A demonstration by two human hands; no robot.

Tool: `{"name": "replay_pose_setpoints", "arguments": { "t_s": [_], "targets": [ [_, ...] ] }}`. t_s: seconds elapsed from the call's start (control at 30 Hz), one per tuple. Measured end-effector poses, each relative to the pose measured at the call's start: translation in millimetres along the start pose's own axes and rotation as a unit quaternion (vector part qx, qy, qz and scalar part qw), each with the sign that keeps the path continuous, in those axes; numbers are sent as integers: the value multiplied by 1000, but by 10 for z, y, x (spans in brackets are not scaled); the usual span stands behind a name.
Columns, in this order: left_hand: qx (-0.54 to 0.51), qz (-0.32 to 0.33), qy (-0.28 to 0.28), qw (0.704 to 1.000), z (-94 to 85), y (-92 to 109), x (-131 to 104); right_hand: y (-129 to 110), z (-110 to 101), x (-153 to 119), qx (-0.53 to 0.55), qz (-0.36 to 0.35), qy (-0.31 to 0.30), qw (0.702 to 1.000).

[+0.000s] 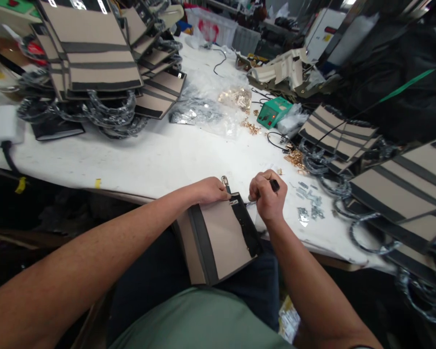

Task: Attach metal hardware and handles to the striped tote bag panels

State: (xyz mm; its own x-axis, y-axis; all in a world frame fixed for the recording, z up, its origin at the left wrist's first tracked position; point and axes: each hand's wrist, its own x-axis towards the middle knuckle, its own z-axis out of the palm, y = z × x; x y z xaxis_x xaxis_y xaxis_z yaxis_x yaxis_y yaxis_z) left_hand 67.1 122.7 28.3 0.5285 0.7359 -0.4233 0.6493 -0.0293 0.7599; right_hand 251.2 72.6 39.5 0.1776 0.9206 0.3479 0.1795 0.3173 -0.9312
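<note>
The left hand (210,190) pinned the stiff, light bag (221,237) by its top edge; the right hand (268,196) was clenched around a black-handled tool (274,184).

Beige, dark-striped bags (94,53) are stacked on the white desk (160,155) far left of the hands. A green box (274,111) and gold fittings (295,157) are set beyond them; small silver parts (310,203) are scattered just right.

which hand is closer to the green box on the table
Right. The right hand, closed on a dark tool handle, sits below the green box on its side of the table. The left hand grips the tan bag farther left.
</note>
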Motion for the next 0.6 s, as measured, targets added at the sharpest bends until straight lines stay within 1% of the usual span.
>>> {"name": "replay_pose_setpoints", "arguments": {
  "t_s": [0.03,0.07,0.13,0.2,0.23,0.3,0.33,0.43,0.47,0.5,0.53,0.6],
  "targets": [
    [5,7,1,1000,3,0,-8,14,-92,51,-78,-6,-4,997],
    [10,14,2,1000,6,3,-21,26,-186,98,-162,-10,-20,987],
    [14,29,4,999,12,16,-64,39,-364,145,-305,-28,-74,949],
    [14,44,8,999,20,36,-135,26,-503,97,-377,-65,-107,918],
    [14,51,10,999,24,47,-182,6,-555,35,-388,-88,-106,911],
    [13,64,11,998,32,67,-292,-57,-629,-145,-371,-119,-93,916],
    [9,69,10,998,37,77,-354,-99,-654,-246,-353,-119,-91,924],
    [-21,83,7,996,45,116,-553,-257,-701,-497,-300,-78,-134,941],
    [-36,86,6,996,42,134,-621,-319,-712,-551,-291,-71,-137,944],
    [-49,88,9,995,36,155,-689,-387,-722,-591,-287,-76,-118,948],
    [-60,89,15,994,26,178,-756,-457,-734,-622,-285,-91,-75,951],
    [-81,89,40,992,-5,218,-888,-588,-762,-678,-275,-118,36,953]
  ]
}}
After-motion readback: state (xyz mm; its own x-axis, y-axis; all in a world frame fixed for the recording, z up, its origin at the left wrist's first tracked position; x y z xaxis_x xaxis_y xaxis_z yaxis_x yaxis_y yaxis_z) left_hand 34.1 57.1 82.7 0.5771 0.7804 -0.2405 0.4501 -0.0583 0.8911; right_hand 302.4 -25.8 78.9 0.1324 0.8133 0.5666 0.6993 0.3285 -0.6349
